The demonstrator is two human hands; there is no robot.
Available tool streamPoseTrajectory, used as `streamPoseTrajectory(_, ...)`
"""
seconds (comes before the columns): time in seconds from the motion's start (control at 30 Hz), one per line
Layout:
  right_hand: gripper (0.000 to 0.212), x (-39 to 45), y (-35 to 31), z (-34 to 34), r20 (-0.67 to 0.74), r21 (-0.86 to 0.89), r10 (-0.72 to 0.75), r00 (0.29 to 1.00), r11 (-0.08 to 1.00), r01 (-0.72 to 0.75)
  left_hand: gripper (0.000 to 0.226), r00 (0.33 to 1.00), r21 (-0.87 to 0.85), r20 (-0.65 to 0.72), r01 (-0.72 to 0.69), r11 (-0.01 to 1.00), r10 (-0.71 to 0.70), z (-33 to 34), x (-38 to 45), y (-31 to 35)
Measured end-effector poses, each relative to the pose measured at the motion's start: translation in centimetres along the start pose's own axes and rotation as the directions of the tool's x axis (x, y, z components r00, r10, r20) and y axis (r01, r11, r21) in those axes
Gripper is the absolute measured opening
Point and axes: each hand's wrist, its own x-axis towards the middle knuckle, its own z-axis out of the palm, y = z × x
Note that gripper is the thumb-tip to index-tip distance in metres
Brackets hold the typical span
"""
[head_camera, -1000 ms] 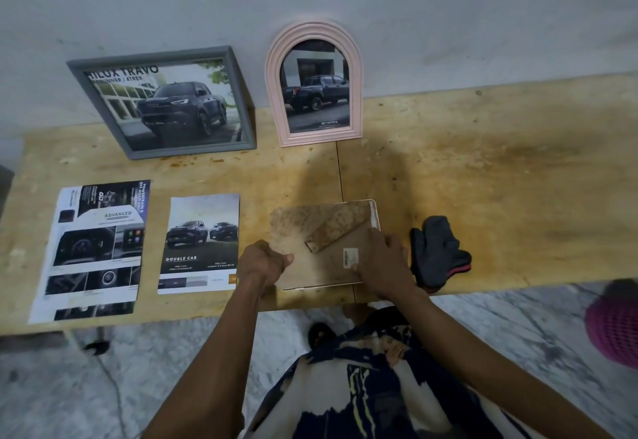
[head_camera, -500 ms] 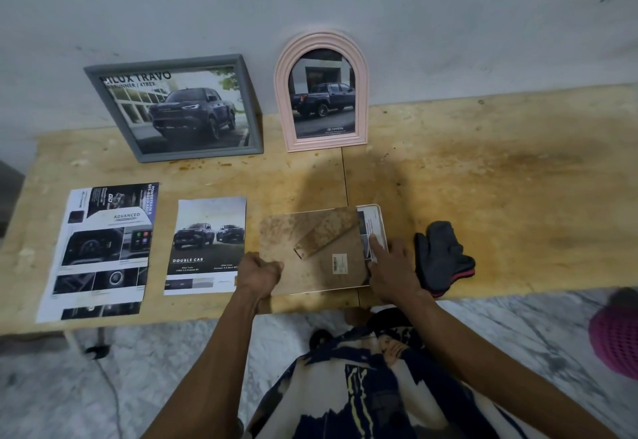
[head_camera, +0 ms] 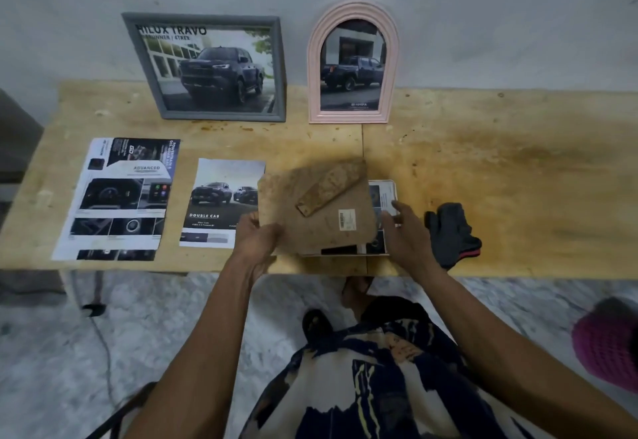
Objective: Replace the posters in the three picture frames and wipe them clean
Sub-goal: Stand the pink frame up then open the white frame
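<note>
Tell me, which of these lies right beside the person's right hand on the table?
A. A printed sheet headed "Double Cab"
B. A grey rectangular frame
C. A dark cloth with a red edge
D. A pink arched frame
C: the dark cloth lies on the table just to the right of the right hand, while both standing frames lean at the wall and the printed sheets lie to the left.

A plain grey-white wall (head_camera: 483,7), scuffed here and there, rises straight behind a long wooden table (head_camera: 500,169) whose pale top is stained a darker orange-brown toward the right. A seam (head_camera: 362,141) runs across the top near the middle. Below lies a grey and white marbled floor (head_camera: 69,352). A dark cable (head_camera: 103,345) trails over it. The light is dim and even, perhaps from overhead.
</note>
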Motion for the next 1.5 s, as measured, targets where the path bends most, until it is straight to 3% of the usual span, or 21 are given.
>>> streamPoseTrajectory(0.13,0.031,-1.4,-1.9,-0.8,-0.042,0.245,0.083,0.996,0.967,-0.071,0.013,0.994,-0.006,0.073,-0.078,0.997,0.078,2.8,-1.0,0.2)
streamPoseTrajectory(0.17,0.029,-1.5,-2.0,-1.2,-0.07,0.257,0.091,0.993,0.964,-0.071,0.037,0.995,-0.011,0.067,-0.07,0.997,0.071,3.8,-1.1,0.2)
streamPoseTrajectory(0.23,0.03,-1.4,-1.8,-2.5,-0.118,0.212,0.106,0.987,0.974,-0.079,0.06,0.997,-0.006,0.052,-0.05,0.999,0.05,5.7,-1.7,0.5)
streamPoseTrajectory(0.33,0.03,-0.8,-0.5,-5.2,-0.165,0.122,0.119,0.979,0.987,-0.1,0.05,0.996,0.0,0.082,-0.045,0.999,0.045,8.7,-1.9,0.6)
streamPoseTrajectory(0.47,0.032,1.4,2.3,-8.7,-0.211,0.09,0.178,0.961,0.983,-0.162,0.039,0.985,0.163,0.124,-0.139,0.977,0.119,13.0,-1.4,1.4)
streamPoseTrajectory(0.63,0.031,5.3,5.0,-13.6,-0.231,0.108,0.219,0.948,0.974,-0.199,0.059,0.962,0.35,0.203,-0.243,0.905,0.18,19.4,-0.6,4.4)
streamPoseTrajectory(0.73,0.043,8.3,6.5,-15.8,-0.252,0.065,0.187,0.949,0.982,-0.176,0.058,0.957,0.435,0.203,-0.278,0.857,0.207,22.7,0.4,5.8)
streamPoseTrajectory(0.87,0.041,12.8,7.1,-18.0,-0.207,0.072,0.243,0.948,0.97,-0.233,0.051,0.983,0.474,0.12,-0.179,0.862,0.138,26.7,2.3,7.4)
streamPoseTrajectory(0.97,0.038,15.6,7.8,-18.7,-0.135,0.054,0.254,0.958,0.967,-0.249,0.046,0.994,0.397,0.064,-0.104,0.912,0.085,28.9,3.1,8.1)
streamPoseTrajectory(1.1,0.031,18.0,9.0,-18.8,-0.085,0.012,0.275,0.958,0.961,-0.275,0.015,0.997,0.498,0.009,-0.069,0.865,0.074,30.7,5.0,8.1)
streamPoseTrajectory(1.17,0.028,18.7,9.5,-18.7,-0.06,0.004,0.277,0.959,0.961,-0.278,0.022,0.996,0.468,-0.088,0.021,0.884,0.023,31.5,6.0,7.4)
streamPoseTrajectory(1.2,0.024,18.9,9.8,-18.5,-0.053,-0.002,0.263,0.963,0.965,-0.264,0.012,0.994,0.545,-0.107,0.027,0.838,0.038,31.6,6.1,7.2)
streamPoseTrajectory(1.23,0.02,19.2,10.0,-18.3,-0.043,-0.025,0.241,0.97,0.97,-0.242,0.013,0.992,0.596,-0.108,0.006,0.803,0.072,31.7,6.0,7.3)
streamPoseTrajectory(1.27,0.015,19.4,10.4,-18.1,-0.034,-0.056,0.226,0.973,0.972,-0.228,0.033,0.988,0.636,-0.105,-0.02,0.771,0.112,32.0,6.3,7.0)
streamPoseTrajectory(1.33,0.007,19.9,11.0,-17.5,-0.036,-0.106,0.199,0.979,0.974,-0.202,0.048,0.988,0.662,-0.079,-0.046,0.748,0.131,32.0,5.9,7.3)
streamPoseTrajectory(1.4,0.004,19.6,10.6,-17.6,-0.042,-0.104,0.189,0.981,0.976,-0.193,0.051,0.988,0.698,-0.079,-0.04,0.715,0.132,32.3,6.3,7.2)
streamPoseTrajectory(1.5,0.025,19.2,10.2,-17.5,-0.045,-0.145,0.184,0.982,0.971,-0.189,0.041,0.987,0.727,-0.068,-0.05,0.685,0.145,32.5,6.3,7.5)
